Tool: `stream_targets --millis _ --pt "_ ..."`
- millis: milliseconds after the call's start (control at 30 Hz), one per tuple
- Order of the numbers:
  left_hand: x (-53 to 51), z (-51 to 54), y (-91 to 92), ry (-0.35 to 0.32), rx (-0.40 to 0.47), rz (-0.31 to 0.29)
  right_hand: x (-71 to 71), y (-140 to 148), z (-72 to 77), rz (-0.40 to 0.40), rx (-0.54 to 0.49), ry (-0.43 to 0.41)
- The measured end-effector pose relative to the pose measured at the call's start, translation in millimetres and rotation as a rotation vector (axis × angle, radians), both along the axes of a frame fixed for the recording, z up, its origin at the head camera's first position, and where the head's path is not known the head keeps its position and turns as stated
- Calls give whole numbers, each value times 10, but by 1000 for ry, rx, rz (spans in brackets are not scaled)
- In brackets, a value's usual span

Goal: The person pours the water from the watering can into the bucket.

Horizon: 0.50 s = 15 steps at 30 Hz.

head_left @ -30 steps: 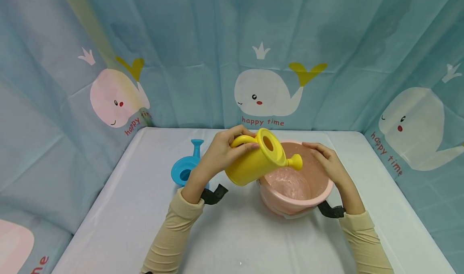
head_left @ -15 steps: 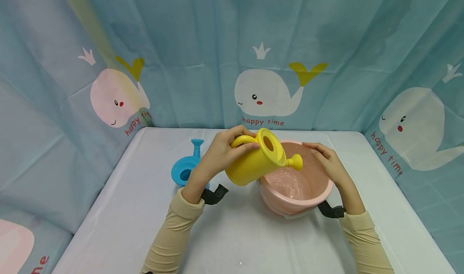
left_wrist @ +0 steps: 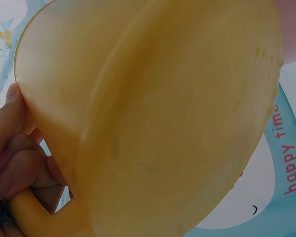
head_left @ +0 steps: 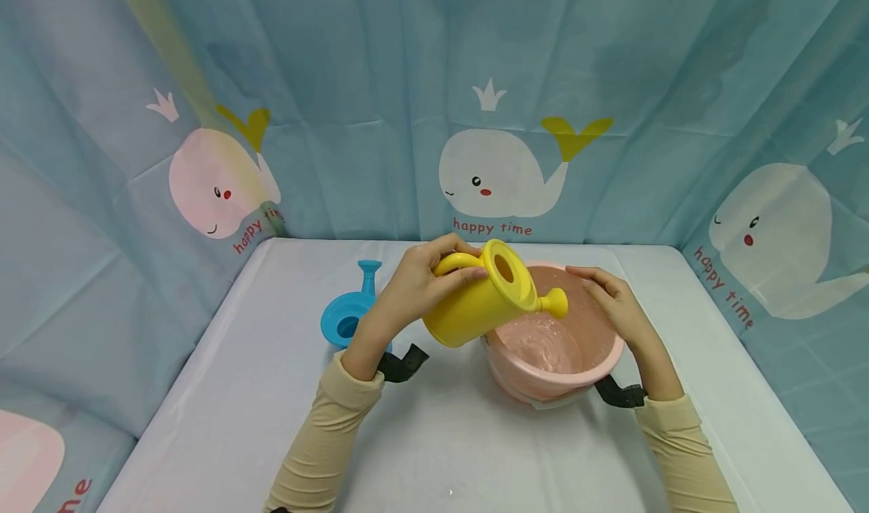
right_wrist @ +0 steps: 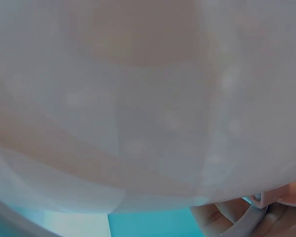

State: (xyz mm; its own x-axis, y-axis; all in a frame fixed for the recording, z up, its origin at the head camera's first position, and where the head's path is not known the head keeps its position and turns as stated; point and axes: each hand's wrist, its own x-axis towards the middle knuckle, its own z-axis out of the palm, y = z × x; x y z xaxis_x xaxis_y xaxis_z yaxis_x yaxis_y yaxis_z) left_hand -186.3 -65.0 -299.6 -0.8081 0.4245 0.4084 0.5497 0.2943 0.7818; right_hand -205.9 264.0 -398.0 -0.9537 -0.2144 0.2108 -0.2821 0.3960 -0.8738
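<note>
A yellow watering can (head_left: pixel 468 313) is held by its loop handle in my left hand (head_left: pixel 414 287), tilted so its spout hangs over a pink bucket (head_left: pixel 543 377). Water ripples inside the bucket. In the left wrist view the can's body (left_wrist: pixel 163 123) fills most of the picture, with the fingers of my left hand (left_wrist: pixel 24 163) curled at the handle. My right hand (head_left: pixel 614 302) grips the bucket's far right rim. The bucket's wall (right_wrist: pixel 153 133) covers nearly all of the right wrist view, where only a few fingers (right_wrist: pixel 207 217) show low down near its handle.
A blue watering can (head_left: pixel 339 313) stands on the white table (head_left: pixel 448 437) behind my left forearm, partly hidden by it. A blue curtain (head_left: pixel 394 105) printed with whales surrounds the table at the back and sides.
The yellow watering can has shifted very slightly to the right, and the ripples in the water differ. Otherwise both hands keep their places.
</note>
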Motion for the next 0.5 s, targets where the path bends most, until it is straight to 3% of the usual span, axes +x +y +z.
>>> stream_targets --millis 500 --pt "5 18 12 -10 -7 0 -10 3 -14 7 -1 8"
